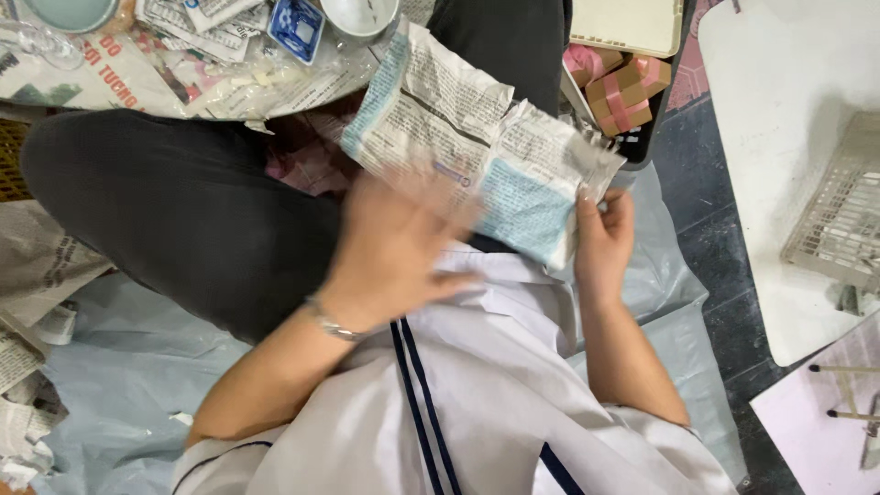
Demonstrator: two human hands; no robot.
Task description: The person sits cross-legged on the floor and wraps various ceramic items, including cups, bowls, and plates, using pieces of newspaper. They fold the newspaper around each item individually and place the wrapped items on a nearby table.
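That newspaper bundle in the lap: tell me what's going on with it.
A seated person holds a crumpled newspaper bundle over their lap. The right hand grips its right edge, while the left hand, blurred with motion, presses against the lower left of the paper. What is inside the paper is hidden. Bowls and loose newspaper lie on the floor ahead, and small brown boxes with pink ribbon sit to the right.

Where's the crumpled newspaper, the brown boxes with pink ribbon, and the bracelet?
crumpled newspaper (477,151), head view, middle of the sheet.
brown boxes (628,92), head view, top of one box.
bracelet (328,323), head view, band on the left wrist.
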